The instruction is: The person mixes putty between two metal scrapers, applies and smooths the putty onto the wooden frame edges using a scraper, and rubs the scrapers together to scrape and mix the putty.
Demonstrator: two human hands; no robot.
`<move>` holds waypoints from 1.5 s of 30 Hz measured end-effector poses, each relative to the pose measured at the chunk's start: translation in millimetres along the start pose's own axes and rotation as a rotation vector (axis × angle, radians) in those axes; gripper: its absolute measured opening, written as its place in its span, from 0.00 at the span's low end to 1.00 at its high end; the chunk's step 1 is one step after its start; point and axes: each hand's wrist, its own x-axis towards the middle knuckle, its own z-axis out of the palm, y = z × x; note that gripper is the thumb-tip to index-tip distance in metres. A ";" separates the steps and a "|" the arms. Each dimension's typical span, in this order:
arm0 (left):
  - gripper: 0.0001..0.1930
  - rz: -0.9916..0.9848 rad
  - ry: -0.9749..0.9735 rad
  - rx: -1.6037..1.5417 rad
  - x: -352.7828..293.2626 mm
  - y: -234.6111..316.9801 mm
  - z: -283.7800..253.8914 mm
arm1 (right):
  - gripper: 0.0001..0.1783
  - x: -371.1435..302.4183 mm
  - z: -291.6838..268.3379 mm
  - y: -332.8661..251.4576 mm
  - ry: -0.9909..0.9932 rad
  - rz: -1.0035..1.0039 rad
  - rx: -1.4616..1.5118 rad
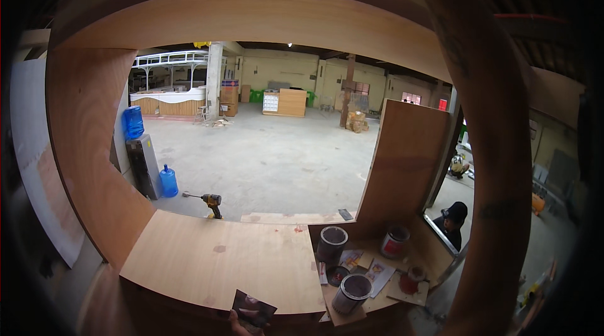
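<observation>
At the near edge of a pale plywood counter panel [220,260], my left hand [238,324] shows only in part. Its fingers are closed on a dark flat rectangular piece [254,308] with paler smears on its face; what it is exactly I cannot make out. My right arm [500,147] rises across the right side, close to the camera, toward the wooden top board [251,15]. The right hand itself lies beyond the upper edge of the picture.
Several open cans, including a grey one [352,293] and a red-labelled one [395,241], stand on a lower shelf to the right. A cordless drill [214,204] is at the counter's far edge. Wooden side panels [100,147] frame the opening. Another person [452,219] is low at the right.
</observation>
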 end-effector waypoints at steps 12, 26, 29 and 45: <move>0.19 -0.157 -0.332 -0.116 -16.7 -1.4 86.1 | 0.26 -345.7 -224.3 -181.9 -1.584 0.885 1.627; 0.22 -0.398 -0.426 -0.156 -90.9 -135.5 167.1 | 0.20 -624.9 -319.3 -164.7 -1.789 1.695 1.881; 0.22 -0.312 -0.351 -0.145 -110.3 -174.1 179.1 | 0.17 -669.0 -329.0 -148.0 -1.519 2.092 1.863; 0.23 -0.380 -0.348 0.085 -165.2 -383.2 253.5 | 0.20 -810.5 -499.4 -51.3 0.080 2.452 1.440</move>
